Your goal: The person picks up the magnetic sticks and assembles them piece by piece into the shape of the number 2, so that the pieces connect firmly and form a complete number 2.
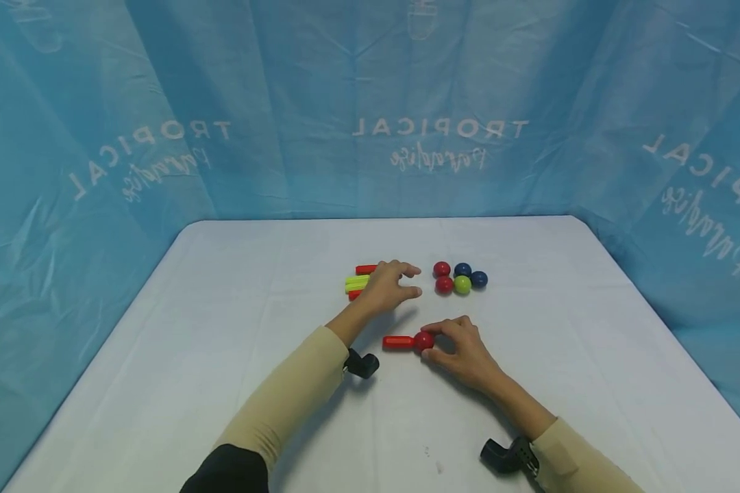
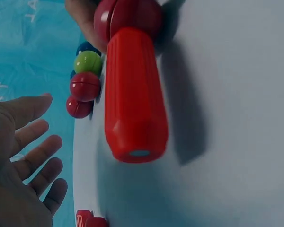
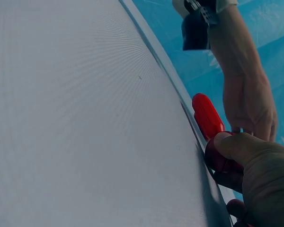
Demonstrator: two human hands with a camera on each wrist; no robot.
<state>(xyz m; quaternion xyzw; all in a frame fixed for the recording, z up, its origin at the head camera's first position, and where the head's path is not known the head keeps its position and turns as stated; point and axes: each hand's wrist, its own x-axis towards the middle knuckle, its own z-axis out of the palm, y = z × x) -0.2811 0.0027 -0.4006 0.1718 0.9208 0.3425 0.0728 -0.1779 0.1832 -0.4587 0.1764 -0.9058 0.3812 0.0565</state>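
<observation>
My right hand [image 1: 465, 352] pinches a glossy red ball [image 1: 423, 342] between thumb and fingers, low over the white table. A red fluted handle [image 1: 397, 342] meets the ball and points left; its tapered body shows large in the left wrist view. My left hand [image 1: 393, 287] is farther back, fingers spread and holding nothing, in front of the laid-out handles. Beneath and left of it lie a red handle [image 1: 366, 270], yellow-green handles [image 1: 356, 283] and another red handle [image 1: 354, 295], partly hidden by the hand.
Right of my left hand sits a cluster of balls: two red [image 1: 444, 285], two blue [image 1: 479, 279] and one green [image 1: 462, 285]. The white table [image 1: 253, 287] ends at a blue printed curtain [image 1: 321, 171]. A black wrist camera [image 1: 362, 364] hangs from the left sleeve.
</observation>
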